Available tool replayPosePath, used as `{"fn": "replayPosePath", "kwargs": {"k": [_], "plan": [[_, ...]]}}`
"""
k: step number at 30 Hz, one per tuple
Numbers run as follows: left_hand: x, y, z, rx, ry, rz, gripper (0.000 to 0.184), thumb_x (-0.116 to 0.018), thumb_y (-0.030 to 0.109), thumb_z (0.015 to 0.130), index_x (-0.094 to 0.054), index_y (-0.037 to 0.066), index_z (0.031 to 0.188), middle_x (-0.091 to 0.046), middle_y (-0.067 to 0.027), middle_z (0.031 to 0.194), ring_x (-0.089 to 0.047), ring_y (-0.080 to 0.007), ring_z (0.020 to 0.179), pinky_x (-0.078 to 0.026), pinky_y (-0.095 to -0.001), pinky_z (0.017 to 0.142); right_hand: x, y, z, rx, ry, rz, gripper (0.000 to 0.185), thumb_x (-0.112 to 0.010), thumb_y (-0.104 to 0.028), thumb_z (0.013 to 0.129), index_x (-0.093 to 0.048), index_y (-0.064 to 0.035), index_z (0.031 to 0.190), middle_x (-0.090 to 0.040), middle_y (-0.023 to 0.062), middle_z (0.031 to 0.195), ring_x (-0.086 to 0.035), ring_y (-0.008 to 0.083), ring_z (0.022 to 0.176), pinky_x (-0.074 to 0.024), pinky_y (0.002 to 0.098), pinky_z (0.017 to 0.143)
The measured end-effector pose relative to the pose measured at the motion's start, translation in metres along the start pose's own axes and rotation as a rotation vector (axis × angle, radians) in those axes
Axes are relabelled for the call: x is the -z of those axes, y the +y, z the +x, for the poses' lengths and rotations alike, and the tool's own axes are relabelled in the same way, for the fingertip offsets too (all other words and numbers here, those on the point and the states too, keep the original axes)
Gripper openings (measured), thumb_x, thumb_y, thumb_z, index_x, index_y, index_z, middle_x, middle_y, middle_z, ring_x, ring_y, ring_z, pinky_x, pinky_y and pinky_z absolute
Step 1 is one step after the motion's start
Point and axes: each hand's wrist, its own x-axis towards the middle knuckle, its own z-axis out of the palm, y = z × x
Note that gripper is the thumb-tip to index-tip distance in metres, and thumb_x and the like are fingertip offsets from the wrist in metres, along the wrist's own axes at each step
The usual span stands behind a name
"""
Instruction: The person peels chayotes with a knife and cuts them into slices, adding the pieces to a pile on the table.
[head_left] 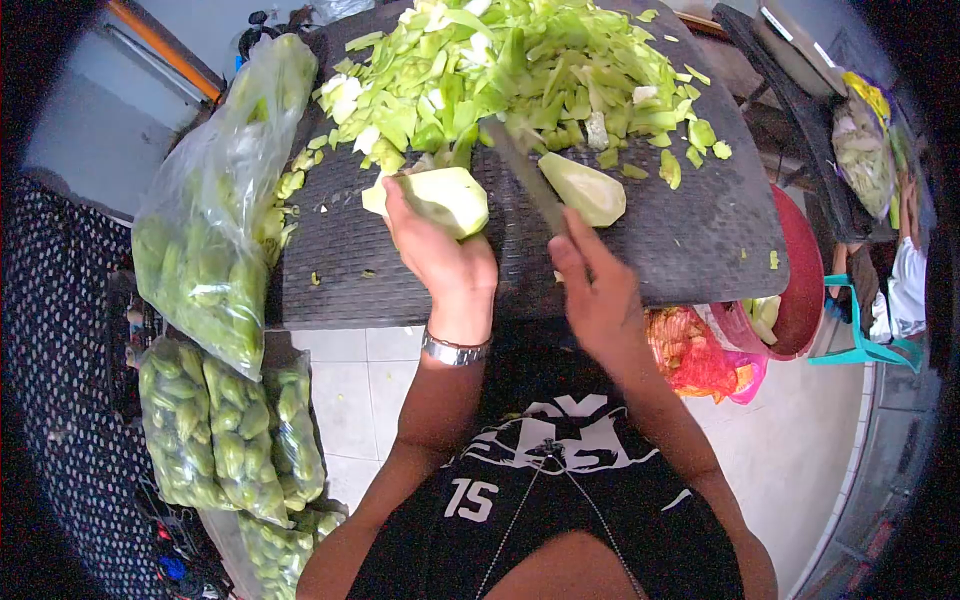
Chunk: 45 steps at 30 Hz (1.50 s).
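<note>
My left hand (440, 245), with a metal watch on its wrist, is closed around a peeled pale green vegetable (455, 197), perhaps a chayote or green papaya. A large cut face on it is turned up. To its right, my right hand (602, 295) grips a knife (530, 175) whose blade is blurred and points away from me. The blade is apart from the held vegetable. Another peeled piece (590, 190) lies just right of the blade on the dark woven-textured tabletop (700, 240). Beyond both hands spreads a big heap of green peelings (500, 75).
A clear plastic bag of green vegetables (215, 230) leans at the table's left edge. More filled bags (225, 420) stand below. Under the right edge are a red tub (800, 270) and a red net bag (685, 350). A teal stool (870, 340) stands farther right, near another person's arm.
</note>
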Motion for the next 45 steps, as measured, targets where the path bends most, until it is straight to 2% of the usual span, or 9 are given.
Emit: {"fn": "replayPosePath", "kwargs": {"k": [4,5,8,11,16,20,26,29,45], "plan": [[0.001,0.014,0.007,0.18,-0.076,-0.027,0.029,-0.052,0.024,0.102,-0.054,0.006,0.124,-0.065,-0.0088,0.11,-0.065,-0.0254,0.1,-0.054,-0.0458,0.088,0.029,0.012,0.027,-0.309,-0.391,0.332,0.059,-0.045,-0.049,0.107,-0.05,-0.004,0.144,-0.059,0.0051,0.073,-0.055,0.0123,0.059,-0.0466,0.0291,0.053],[0.0,0.017,0.01,0.258,-0.109,-0.037,0.029,-0.054,0.021,0.1,-0.053,0.005,0.125,-0.064,-0.01,0.111,-0.065,-0.0271,0.101,-0.053,-0.0482,0.088,0.033,0.007,0.022,-0.464,-0.446,0.546,0.063,-0.039,-0.054,0.107,-0.049,-0.0047,0.145,-0.046,-0.0018,0.067,-0.04,0.0064,0.051,-0.0352,0.0234,0.045],[0.004,0.015,0.022,0.264,-0.12,-0.062,0.038,-0.055,0.015,0.096,-0.05,0.0,0.13,-0.064,-0.0173,0.118,-0.063,-0.0375,0.109,-0.051,-0.06,0.092,0.038,0.002,0.022,-0.569,-0.544,0.818,0.063,-0.038,-0.054,0.107,-0.048,-0.003,0.144,-0.049,-0.0009,0.068,-0.044,0.0068,0.052,-0.0364,0.0239,0.045],[-0.01,0.023,0.015,0.227,-0.185,-0.008,0.043,-0.048,0.031,0.102,-0.05,0.005,0.136,-0.064,-0.0175,0.121,-0.063,-0.0346,0.112,-0.051,-0.0574,0.09,0.039,-0.003,0.02,-0.423,-0.504,0.415,0.058,-0.044,-0.048,0.107,-0.049,-0.0033,0.143,-0.059,0.0054,0.074,-0.055,0.0136,0.058,-0.0474,0.0305,0.054],[-0.007,0.03,0.022,0.307,-0.329,-0.016,0.052,-0.04,0.046,0.105,-0.053,0.009,0.139,-0.064,-0.0185,0.122,-0.064,-0.0313,0.103,-0.053,-0.0525,0.081,0.044,-0.005,-0.005,0.139,-0.314,-0.095,0.059,-0.054,-0.046,0.102,-0.046,-0.0109,0.148,-0.065,0.0245,0.09,-0.066,0.0436,0.088,-0.0526,0.0487,0.079],[0.003,0.027,0.024,0.37,-0.397,-0.114,0.053,-0.042,0.049,0.105,-0.053,0.01,0.139,-0.065,-0.0164,0.112,-0.064,-0.0331,0.098,-0.053,-0.0513,0.081,0.054,-0.026,-0.022,0.0,-0.369,-0.193,0.051,-0.062,-0.026,0.1,-0.05,-0.0053,0.145,-0.068,0.0282,0.108,-0.067,0.0399,0.102,-0.0513,0.0415,0.087],[-0.013,0.022,0.001,0.173,-0.379,-0.085,0.058,-0.044,0.055,0.103,-0.05,0.009,0.138,-0.064,-0.0141,0.108,-0.065,-0.0401,0.102,-0.053,-0.0588,0.089,0.046,-0.018,-0.029,0.014,-0.362,-0.1,0.051,-0.061,-0.026,0.1,-0.05,-0.0052,0.145,-0.068,0.0267,0.104,-0.067,0.0399,0.092,-0.0514,0.0428,0.082],[-0.011,0.019,-0.008,0.057,-0.411,-0.069,0.059,-0.043,0.057,0.103,-0.049,0.009,0.137,-0.064,-0.0131,0.109,-0.064,-0.0416,0.106,-0.053,-0.0612,0.09,0.042,-0.01,-0.031,0.068,-0.31,-0.105,0.056,-0.056,-0.045,0.101,-0.05,-0.0145,0.147,-0.065,0.0266,0.09,-0.066,0.0448,0.084,-0.0524,0.0507,0.078],[-0.02,0.013,-0.028,-0.244,-0.207,-0.004,0.043,-0.044,0.042,0.108,-0.045,0.008,0.133,-0.06,-0.012,0.108,-0.066,-0.0319,0.102,-0.056,-0.0463,0.085,0.022,-0.023,-0.045,0.065,-0.216,-0.314,0.062,-0.057,-0.051,0.098,-0.045,-0.0211,0.151,-0.063,0.0187,0.089,-0.066,0.0414,0.075,-0.0546,0.0516,0.068]]}}
